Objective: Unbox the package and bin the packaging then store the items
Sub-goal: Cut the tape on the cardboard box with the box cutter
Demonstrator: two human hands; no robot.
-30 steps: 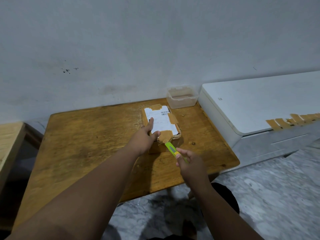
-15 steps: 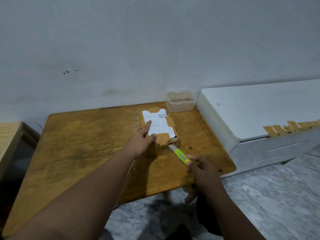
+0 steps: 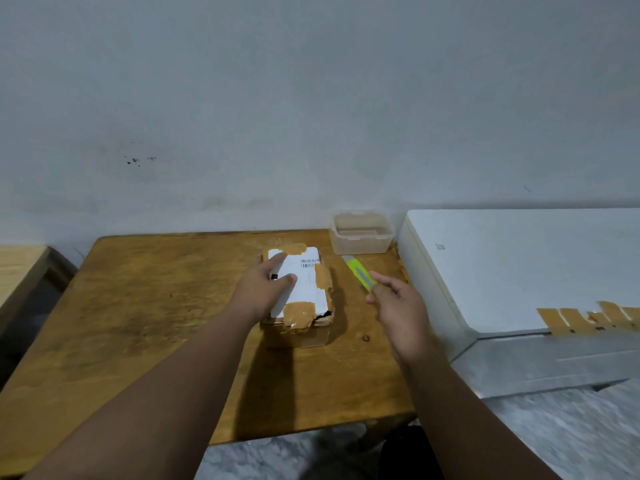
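- Wooden table (image 3: pixel 145 306) against a plain wall, cardboard box (image 3: pixel 298 292) sits far-centre, still taped but torn at its near right corner.
- left hand (image 3: pixel 265 289) lies flat on top, fingers spread.
- right hand (image 3: pixel 398 306) grips a green box cutter (image 3: pixel 358 273), right of the box.
- So barely started: nothing out, binned or stored yet.

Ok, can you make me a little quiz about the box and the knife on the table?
1. True or false: the left hand rests flat on the taped brown cardboard box.
2. What does the right hand hold?
3. Which sits by the wall: A) clear plastic tub B) red mug?

Key: 1 true. 2 the lime-green utility knife, beside the box. 3 A.
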